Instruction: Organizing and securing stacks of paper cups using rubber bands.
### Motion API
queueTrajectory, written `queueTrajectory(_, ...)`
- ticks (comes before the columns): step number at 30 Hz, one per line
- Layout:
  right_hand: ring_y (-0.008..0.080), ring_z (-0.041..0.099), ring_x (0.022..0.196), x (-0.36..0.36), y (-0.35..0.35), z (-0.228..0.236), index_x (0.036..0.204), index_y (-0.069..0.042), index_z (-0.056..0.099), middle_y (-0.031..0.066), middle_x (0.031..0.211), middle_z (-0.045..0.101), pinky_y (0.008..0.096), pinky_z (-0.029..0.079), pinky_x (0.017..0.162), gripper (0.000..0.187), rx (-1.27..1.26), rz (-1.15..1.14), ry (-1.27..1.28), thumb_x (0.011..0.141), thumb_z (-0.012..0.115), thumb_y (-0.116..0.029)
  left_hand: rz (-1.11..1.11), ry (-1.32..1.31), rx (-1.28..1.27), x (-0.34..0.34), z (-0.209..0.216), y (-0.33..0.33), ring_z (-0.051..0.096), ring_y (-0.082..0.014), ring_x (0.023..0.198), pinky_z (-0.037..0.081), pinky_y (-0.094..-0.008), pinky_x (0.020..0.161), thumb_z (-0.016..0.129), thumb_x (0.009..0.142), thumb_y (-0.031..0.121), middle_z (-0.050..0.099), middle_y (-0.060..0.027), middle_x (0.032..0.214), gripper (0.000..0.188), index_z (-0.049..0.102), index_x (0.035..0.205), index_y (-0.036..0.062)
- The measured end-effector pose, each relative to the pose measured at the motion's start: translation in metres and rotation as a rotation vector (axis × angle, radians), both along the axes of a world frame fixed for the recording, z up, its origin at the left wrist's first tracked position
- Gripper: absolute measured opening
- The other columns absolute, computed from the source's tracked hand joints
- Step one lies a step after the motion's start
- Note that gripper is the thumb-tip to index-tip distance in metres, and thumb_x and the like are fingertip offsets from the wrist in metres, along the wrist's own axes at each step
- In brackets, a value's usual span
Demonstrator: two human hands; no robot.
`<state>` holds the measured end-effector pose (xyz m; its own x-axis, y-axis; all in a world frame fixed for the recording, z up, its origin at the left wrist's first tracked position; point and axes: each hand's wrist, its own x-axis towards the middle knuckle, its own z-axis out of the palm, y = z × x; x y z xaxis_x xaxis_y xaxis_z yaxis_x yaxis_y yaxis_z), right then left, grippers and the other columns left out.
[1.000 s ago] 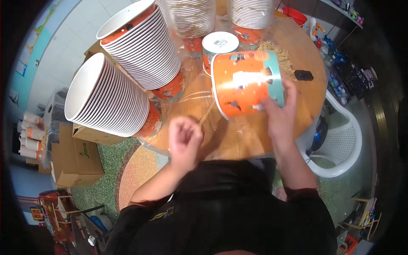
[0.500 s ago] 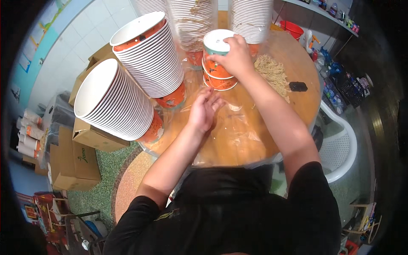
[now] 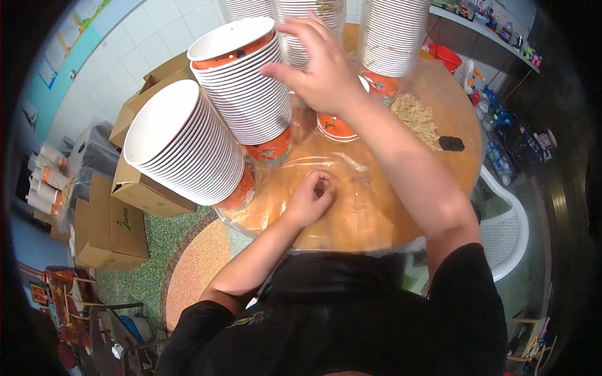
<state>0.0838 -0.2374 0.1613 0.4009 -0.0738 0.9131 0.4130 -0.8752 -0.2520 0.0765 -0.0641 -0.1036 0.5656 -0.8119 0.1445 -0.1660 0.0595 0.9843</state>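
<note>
My right hand [image 3: 323, 75] is raised at the rim of a tall stack of nested paper cups [image 3: 251, 94], white-rimmed and orange. Thumb and fingers are spread, and no held thing shows; whether they touch the stack I cannot tell. Beyond the wrist stands a short orange paper cup stack [image 3: 337, 127], its upper part mostly hidden by my right hand. My left hand [image 3: 310, 202] rests low over the table, fingers curled in with a visible gap and nothing inside. To its left leans another tall stack of paper cups [image 3: 188, 150].
More cup stacks in clear plastic [image 3: 390, 41] stand at the back of the plastic-covered round table [image 3: 376, 200]. A heap of thin tan strands [image 3: 415, 119] and a dark flat object [image 3: 451, 143] lie right. Cardboard boxes [image 3: 110, 222] stand left, a white chair [image 3: 511, 232] right.
My right hand has let go of the white-topped cup on the short stack and moved left to the tall stack. My left hand has drawn back nearer to me, fingers now curled.
</note>
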Motion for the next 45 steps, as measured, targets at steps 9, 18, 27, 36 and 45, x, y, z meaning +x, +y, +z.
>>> queueTrajectory(9,0.0326,0.074,0.102,0.049,0.020,0.073,0.107,-0.012,0.084,0.0086,0.102,0.082,0.0550,0.046,0.111,0.030,-0.334,-0.143,0.426,0.109,0.067,-0.037,0.022,-0.234,0.034,0.003,0.005,0.000,0.067,-0.0172,0.094,0.057,-0.0328,0.084,0.078,0.100,0.013,0.066,-0.0080,0.107,0.027,0.069,0.124,0.0049)
queueTrajectory(18,0.0445,0.067,0.091,-0.021,0.055,0.132,0.096,-0.002,0.068,0.0203,0.091,0.069,0.0558,0.052,0.083,0.008,-0.120,-0.109,-0.380,0.100,0.069,-0.009,0.009,-0.229,0.034,0.004,0.002,0.004,0.068,-0.0180,0.093,0.057,-0.0329,0.083,0.077,0.100,0.012,0.067,-0.0086,0.106,0.024,0.070,0.121,0.0031)
queueTrajectory(27,0.0323,0.071,0.093,-0.184,0.016,-0.013,0.104,-0.007,0.070,0.0082,0.100,0.074,0.0476,0.049,0.095,0.014,-0.294,-0.085,-0.070,0.101,0.079,-0.017,0.090,0.047,-0.175,0.001,0.000,-0.003,0.064,-0.0081,0.091,0.053,-0.0265,0.082,0.067,0.108,0.004,0.069,0.0003,0.102,0.013,0.068,0.121,0.0026)
queueTrajectory(36,0.0313,0.068,0.124,-0.204,0.009,-0.170,0.102,-0.009,0.073,0.0046,0.112,0.074,0.0563,0.046,0.112,0.016,-0.186,-0.176,0.311,0.089,0.082,-0.010,0.429,0.217,-0.583,0.016,-0.004,0.002,0.063,-0.0191,0.115,0.053,-0.0364,0.107,0.049,0.121,0.024,0.063,-0.0137,0.137,0.029,0.053,0.142,0.0043)
queueTrajectory(45,0.0399,0.069,0.129,-0.211,0.011,-0.169,0.104,-0.006,0.079,0.0115,0.129,0.077,0.0526,0.054,0.111,0.032,0.032,-0.202,0.112,0.085,0.094,-0.027,-0.046,-1.163,-0.175,-0.040,0.097,0.036,0.075,-0.0243,0.107,0.049,-0.0535,0.110,0.092,0.087,0.015,0.076,-0.0041,0.098,0.029,0.080,0.113,0.0115)
